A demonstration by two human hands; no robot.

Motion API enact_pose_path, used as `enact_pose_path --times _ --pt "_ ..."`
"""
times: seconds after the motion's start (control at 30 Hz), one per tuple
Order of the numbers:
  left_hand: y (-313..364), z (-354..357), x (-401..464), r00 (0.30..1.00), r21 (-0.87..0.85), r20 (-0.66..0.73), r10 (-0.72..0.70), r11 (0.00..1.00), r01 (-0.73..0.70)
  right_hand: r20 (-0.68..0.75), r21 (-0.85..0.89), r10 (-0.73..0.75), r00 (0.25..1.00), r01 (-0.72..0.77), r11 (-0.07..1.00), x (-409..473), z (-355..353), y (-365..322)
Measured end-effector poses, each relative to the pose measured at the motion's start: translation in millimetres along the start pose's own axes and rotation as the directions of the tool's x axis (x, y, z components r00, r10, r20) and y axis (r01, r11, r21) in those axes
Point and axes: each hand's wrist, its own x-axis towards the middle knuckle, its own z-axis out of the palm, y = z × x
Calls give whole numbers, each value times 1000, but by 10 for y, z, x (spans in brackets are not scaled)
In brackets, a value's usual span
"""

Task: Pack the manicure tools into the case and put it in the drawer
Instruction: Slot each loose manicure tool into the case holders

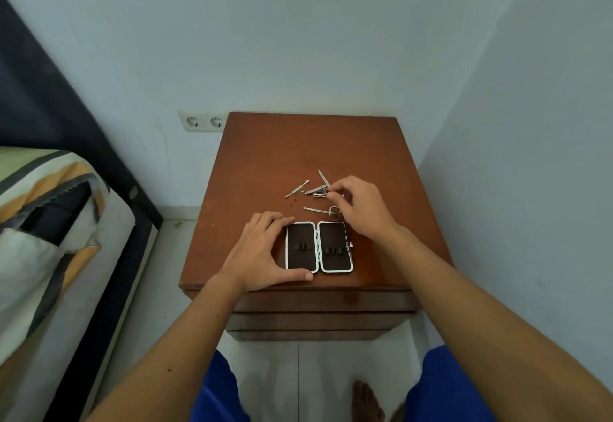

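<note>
Nearest the viewer: bare floor tiles, a foot (366,400), and the stacked drawer fronts (318,312) of a brown wooden nightstand, all closed. On the near edge of the tabletop (265,156): the case (319,246), lying open and flat, two dark-lined halves side by side with the hinge running near-to-far; the elastic loops in both halves look empty. Left hand (262,252): spread wide around the left half of the case, fingers curled at its far corner and thumb along its near edge, steadying it and gripping nothing else. Right hand (360,206): just beyond the right half, fingers drawn narrow to a pinch at the nail clippers (316,190); contact appears made, but whether the tool is lifted cannot be told. Just beyond the case: small scissors (323,211), long axis left-to-right, rings under the right hand. Farther: a slim cuticle pusher (297,188) lying diagonally at the left, and a pointed file (323,177) angled away. The loose tools lie beyond the case, nearer the right hand, so any tool must travel toward the viewer into a loop. Room: pale walls meeting in a corner, double wall socket (204,121) at left, bed with striped bedding (49,222) far left.
</note>
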Motion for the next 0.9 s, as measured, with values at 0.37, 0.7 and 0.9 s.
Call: enact_pose_path --times 0.37,0.7,0.9 --pt "24 -18 20 1000 11 15 -17 1000 17 203 362 160 966 -225 904 -339 -3 -64" --pt "56 -34 12 999 13 20 -28 1000 27 260 148 132 957 -174 973 -463 41 -95" --pt "78 -50 -2 999 4 25 -45 999 45 262 -11 14 965 -12 1000 -607 45 -80"
